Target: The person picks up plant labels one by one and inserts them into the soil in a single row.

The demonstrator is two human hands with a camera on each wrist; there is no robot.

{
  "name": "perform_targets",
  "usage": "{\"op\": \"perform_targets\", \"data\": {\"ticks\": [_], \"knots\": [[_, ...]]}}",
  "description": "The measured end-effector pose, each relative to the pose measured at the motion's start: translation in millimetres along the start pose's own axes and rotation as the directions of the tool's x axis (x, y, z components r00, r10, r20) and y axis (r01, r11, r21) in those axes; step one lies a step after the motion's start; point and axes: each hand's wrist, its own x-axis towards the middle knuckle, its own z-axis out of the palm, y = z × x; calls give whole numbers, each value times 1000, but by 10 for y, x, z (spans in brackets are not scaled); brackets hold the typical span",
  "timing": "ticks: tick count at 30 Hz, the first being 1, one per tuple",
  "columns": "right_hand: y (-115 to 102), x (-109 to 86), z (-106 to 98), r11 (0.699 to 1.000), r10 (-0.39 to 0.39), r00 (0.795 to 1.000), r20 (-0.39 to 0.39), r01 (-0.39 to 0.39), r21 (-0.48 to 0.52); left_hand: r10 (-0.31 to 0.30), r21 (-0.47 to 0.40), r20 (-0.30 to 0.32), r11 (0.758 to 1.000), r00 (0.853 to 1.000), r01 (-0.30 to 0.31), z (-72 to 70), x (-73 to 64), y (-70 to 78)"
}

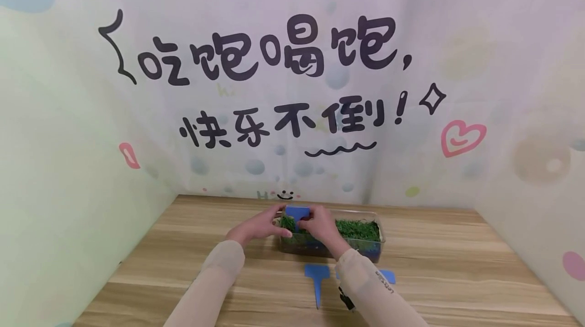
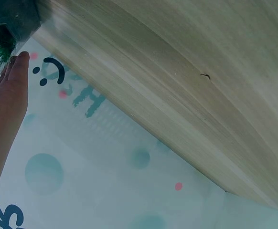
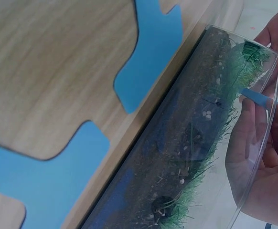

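Note:
A clear planter box (image 1: 383, 239) with dark soil and green grass (image 1: 358, 229) stands near the back of the table. My right hand (image 1: 323, 226) pinches a blue T-shaped plant label (image 1: 297, 211) at the box's left part. Its narrow stem (image 3: 256, 96) points down toward the grass in the right wrist view. At the left end of the box is my left hand (image 1: 261, 225), fingers extended along the back side of the label and thumb near the front rim. In the left wrist view only part of the left hand (image 2: 12, 95) shows beside the box corner.
Two more blue labels lie on the wooden table (image 1: 434, 261) in front of the box: one T-shaped label (image 1: 317, 273) and one label (image 1: 387, 276) partly behind the right sleeve. A small black object (image 1: 346, 300) shows beside that sleeve. Printed walls enclose the table.

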Motion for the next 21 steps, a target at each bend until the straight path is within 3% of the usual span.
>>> {"op": "perform_targets", "data": {"ticks": [21], "knots": [[2,39,13,995,14,1000,-20,-16,-103,-34,4,-12,999,999,34,7,-4,3]]}}
